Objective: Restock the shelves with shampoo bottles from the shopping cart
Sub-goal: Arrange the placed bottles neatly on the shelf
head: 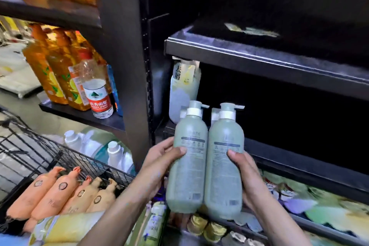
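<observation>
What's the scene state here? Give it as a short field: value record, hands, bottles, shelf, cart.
left hand: grips the left green pump bottle at its side
right hand: grips the right green pump bottle at its side
bottles: upright, side by side, touching, pumps pointing right
target shelf: dark, directly behind the bottles; one pale bottle stands at its left end
shopping cart: lower left, holds orange bottles lying in a row
placement: not yet done

Dark metal shelving [259,56], grey floor [24,110]
</observation>
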{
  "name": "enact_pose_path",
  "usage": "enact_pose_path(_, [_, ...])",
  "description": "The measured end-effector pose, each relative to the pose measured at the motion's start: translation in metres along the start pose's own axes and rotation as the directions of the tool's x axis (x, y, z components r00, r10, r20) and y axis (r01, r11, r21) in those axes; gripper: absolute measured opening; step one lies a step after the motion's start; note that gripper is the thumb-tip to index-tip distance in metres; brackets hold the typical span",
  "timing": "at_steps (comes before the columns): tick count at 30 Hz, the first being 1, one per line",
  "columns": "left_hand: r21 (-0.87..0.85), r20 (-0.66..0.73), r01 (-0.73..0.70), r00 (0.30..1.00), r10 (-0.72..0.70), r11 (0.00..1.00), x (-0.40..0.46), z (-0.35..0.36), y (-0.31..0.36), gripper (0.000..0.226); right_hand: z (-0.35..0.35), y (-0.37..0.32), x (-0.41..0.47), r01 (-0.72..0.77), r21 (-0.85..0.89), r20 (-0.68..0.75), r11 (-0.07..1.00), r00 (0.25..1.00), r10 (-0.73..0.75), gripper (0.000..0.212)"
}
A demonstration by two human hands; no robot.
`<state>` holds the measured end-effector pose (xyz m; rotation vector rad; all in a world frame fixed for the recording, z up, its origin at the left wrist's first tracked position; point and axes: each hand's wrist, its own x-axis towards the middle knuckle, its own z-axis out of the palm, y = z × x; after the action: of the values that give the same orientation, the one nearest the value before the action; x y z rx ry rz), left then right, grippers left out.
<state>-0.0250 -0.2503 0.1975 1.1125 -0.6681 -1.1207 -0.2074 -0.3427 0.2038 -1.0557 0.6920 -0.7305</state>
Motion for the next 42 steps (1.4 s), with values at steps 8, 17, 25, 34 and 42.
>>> enact_pose_path(8, [0.074,0.084,-0.108,0.991,0.102,0.991,0.071,0.06,0.033,0.041,-0.039,-0.055,0.044,0.21,-0.06,-0.082,0.976,0.973,-0.214,0.053])
enact_pose_path(17, [0.162,0.069,-0.194,0.98,0.185,0.968,0.12,0.075,0.031,0.054,-0.067,-0.069,0.088,0.248,-0.202,-0.15,0.947,0.948,-0.28,0.083])
enact_pose_path(25, [0.165,0.158,-0.12,0.983,0.093,0.979,0.138,0.053,0.012,0.071,-0.077,-0.044,0.101,0.192,-0.292,-0.097,0.937,0.969,-0.229,0.064])
enact_pose_path(34, [0.433,0.096,-0.3,0.953,0.287,0.85,0.134,0.07,-0.006,0.059,-0.066,-0.041,0.101,0.23,-0.483,-0.295,0.845,0.865,-0.405,0.058])
enact_pose_path(42, [0.547,0.067,-0.155,0.988,0.141,0.822,0.141,0.076,-0.009,0.077,-0.064,-0.045,0.094,0.25,-0.489,-0.323,0.836,0.838,-0.439,0.015])
